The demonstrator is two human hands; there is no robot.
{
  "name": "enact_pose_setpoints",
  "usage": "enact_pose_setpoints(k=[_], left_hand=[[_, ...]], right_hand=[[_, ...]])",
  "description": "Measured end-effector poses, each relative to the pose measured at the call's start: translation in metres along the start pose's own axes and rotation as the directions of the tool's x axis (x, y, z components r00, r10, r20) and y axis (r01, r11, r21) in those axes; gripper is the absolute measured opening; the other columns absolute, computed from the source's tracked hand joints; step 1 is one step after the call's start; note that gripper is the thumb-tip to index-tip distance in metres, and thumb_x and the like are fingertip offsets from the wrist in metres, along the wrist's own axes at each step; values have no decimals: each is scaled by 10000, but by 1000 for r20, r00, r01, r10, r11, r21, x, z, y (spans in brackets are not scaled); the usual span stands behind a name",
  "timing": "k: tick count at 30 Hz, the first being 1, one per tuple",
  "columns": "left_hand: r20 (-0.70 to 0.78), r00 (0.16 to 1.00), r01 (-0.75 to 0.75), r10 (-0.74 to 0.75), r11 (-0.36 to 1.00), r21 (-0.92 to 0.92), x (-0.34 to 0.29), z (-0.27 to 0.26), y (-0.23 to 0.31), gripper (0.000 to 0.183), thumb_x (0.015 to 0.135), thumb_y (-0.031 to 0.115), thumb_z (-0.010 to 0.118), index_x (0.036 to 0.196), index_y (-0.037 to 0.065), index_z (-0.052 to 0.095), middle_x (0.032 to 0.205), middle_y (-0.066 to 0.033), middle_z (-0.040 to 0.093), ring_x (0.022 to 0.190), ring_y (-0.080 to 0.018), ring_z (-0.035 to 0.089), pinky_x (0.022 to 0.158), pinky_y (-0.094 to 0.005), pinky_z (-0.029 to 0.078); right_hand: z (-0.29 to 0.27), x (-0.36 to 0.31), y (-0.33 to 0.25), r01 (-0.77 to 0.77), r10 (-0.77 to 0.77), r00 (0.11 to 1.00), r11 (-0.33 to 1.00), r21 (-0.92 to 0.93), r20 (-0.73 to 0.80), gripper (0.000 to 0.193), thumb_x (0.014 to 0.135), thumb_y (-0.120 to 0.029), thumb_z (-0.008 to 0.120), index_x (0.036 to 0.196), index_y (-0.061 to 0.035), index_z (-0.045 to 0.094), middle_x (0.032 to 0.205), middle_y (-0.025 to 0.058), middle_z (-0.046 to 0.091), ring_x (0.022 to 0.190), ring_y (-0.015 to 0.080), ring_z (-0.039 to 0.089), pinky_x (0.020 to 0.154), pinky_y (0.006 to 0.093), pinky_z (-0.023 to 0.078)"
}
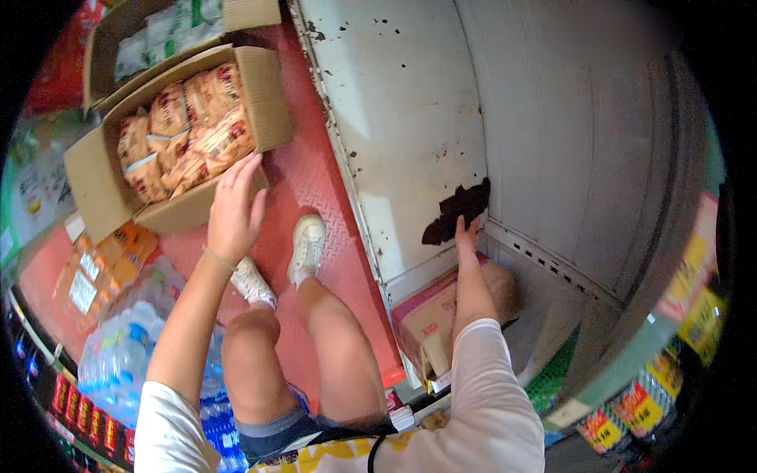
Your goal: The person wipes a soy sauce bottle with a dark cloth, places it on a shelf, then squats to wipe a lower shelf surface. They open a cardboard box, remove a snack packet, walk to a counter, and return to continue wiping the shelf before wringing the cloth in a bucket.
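Observation:
My left hand (235,209) is at the near right edge of an open cardboard box (177,214), fingers stretched out, thumb apart, holding nothing visible. Inside the box lie several orange-tan plastic packets (192,130) with dark red print. My right hand (467,236) reaches down onto a whitish metal surface, its thumb and fingers apart. Its fingertips meet the lower edge of a dark brown, ragged-edged patch (456,211); whether that is flat on the metal or a loose piece, I cannot tell. Below my right forearm sits a worn pink-and-brown carton (426,315).
A second open box (98,67) with white-and-green packets stands behind the first. Wrapped water bottles (118,355) and orange packs (98,272) lie at the left. My shoes (309,240) stand on a red textured floor (323,185). A grey panel (568,142) rises at the right.

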State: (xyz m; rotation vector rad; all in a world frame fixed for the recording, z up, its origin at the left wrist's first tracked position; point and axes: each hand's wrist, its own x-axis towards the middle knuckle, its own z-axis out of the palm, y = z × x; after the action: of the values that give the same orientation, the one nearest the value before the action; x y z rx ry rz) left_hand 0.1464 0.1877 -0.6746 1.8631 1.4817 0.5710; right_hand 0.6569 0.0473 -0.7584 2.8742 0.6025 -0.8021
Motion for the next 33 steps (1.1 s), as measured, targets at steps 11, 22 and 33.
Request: enact_pose_setpoints(k=[11,22,33], left_hand=[[17,987,160,-161,959,-232,172,174,-46,691,840,122,528,1340,-132,124,1358,-348,243,1286,-420,258,1067,-384,236],[79,981,188,-179,972,-138,176,179,-25,672,761,-39,469,1314,-156,108,1338,-373,244,1246,-435,318,1044,-409,281],[93,979,193,-181,971,-145,180,175,-18,665,778,9,491,1335,-125,154,1368,-340,231,1266,-404,306,1045,-389,282]], right_hand=[[56,130,-138,173,-123,858,983,56,-498,638,897,-543,304,1413,-175,227,1470,196,106,1310,459,145,1010,605,194],[81,29,-472,828,-902,383,431,-358,-201,504,891,-327,407,1344,-109,357,1395,207,295,1298,375,248,1058,472,219],[49,108,-390,695,-783,497,617,-370,-374,555,901,-387,371,1361,-81,323,1398,239,276,1288,419,249,1017,584,207]])
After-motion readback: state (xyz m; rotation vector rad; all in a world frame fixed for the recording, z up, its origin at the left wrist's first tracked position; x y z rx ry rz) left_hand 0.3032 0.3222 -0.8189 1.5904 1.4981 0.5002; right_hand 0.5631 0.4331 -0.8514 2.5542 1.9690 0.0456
